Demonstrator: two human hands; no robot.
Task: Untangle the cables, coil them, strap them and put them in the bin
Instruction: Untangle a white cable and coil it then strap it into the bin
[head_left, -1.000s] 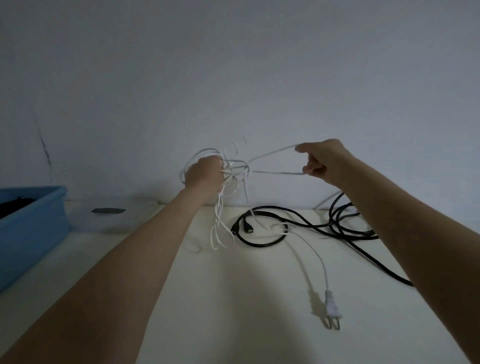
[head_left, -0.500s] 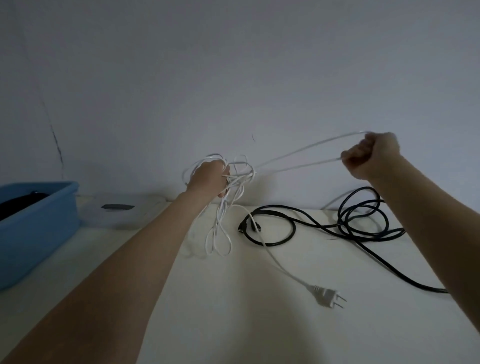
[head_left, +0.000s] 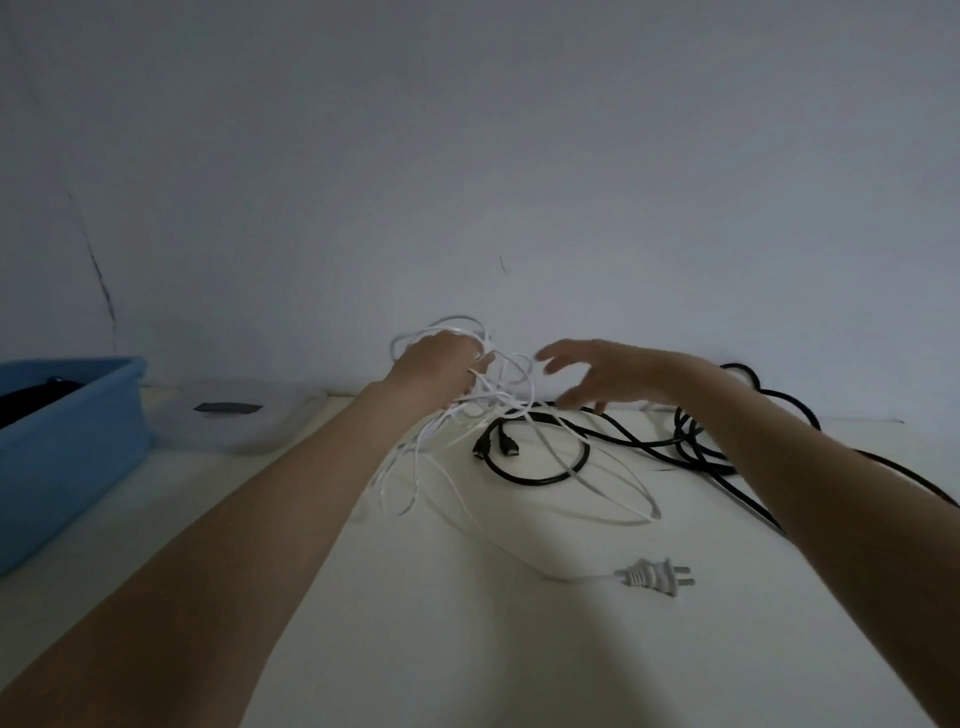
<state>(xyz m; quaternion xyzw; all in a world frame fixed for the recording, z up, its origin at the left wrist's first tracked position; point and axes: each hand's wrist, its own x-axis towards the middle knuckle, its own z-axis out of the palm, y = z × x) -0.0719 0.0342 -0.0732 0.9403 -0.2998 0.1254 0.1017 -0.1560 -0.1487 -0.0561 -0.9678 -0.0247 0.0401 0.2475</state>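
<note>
In the head view, the only one here, the left hand (head_left: 439, 371) is raised near the back edge of the table (head_left: 467, 649), its fingers curled round a bundle of loops of the white cable (head_left: 470, 415); more loops hang from it toward the tabletop, and a long slack run trails forward to the white plug (head_left: 653, 576), which lies flat toward the front right of the table. The right hand (head_left: 608, 376) hovers just beside the bundle with fingers spread and holding nothing, reaching toward the loops. The black cable (head_left: 540, 465) lies in loose curves along the back edge and off to the right, one of its loops crossed by white strands. The blue bin (head_left: 72, 447) stands at the left edge, well apart from the hands, with something dark inside. The step in hand looks like freeing the white cable from its own knot: it would go best if the free hand picked one strand at the tangle and drew it out gently while the other kept the bundle loose rather than clamped, and if the white strands were lifted clear of the black loop so the two do not drag together. The left fingertips are buried in the loops, so exactly which strands they pinch cannot be told. The black cable's far end is hidden behind the right arm, the bin is cut off at the frame's left, and a pale flat lid-like object (head_left: 234, 415) beside it is too dim to identify.
</note>
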